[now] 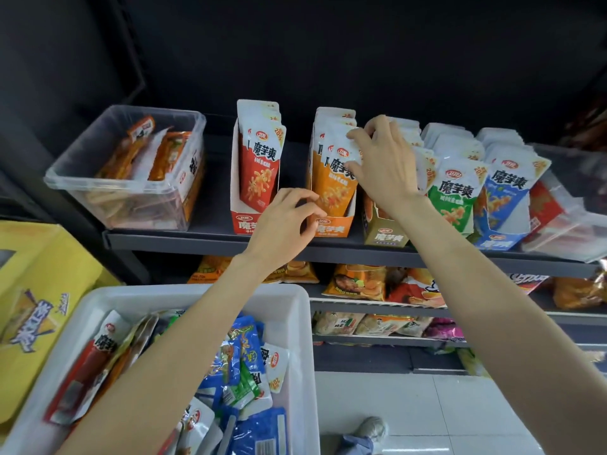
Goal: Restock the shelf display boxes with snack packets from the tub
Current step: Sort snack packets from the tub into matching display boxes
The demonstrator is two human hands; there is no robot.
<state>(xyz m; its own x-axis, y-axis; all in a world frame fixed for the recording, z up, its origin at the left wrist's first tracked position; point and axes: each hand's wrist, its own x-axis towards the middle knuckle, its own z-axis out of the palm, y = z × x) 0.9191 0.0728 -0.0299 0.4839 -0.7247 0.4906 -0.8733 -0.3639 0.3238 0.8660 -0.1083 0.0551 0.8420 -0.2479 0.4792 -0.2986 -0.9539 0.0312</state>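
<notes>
Packets first: these are thin foil-plastic snack pouches, so we'd call them light, floppy and a bit slick; they'll bend or fan out if grabbed by one corner, so the sensible hold is a pinch across the white top edge, or a flat clamp on both faces when moving a stack.

Right now our right hand (386, 162) is up at the orange display box (331, 221) on the shelf (203, 241), fingers (356, 134) curled over the tops of the orange packets (335, 178) standing in it, thumb low on the front one; looks like we're squaring the row. Our left hand (282, 224) sits just in front of that box's lower left corner, fingers loosely bent; we can't tell whether it's touching the cardboard or holding anything, nothing visible in it.

Red display box (239, 221) to the left looks only part full; the green packets (455, 195) and blue packets (505, 192) to the right stand fairly full. Supply is the white tub (295, 310) below, with mixed packets lying loose inside; a clear plastic bin (121, 178) sits at the shelf's left end.
</notes>
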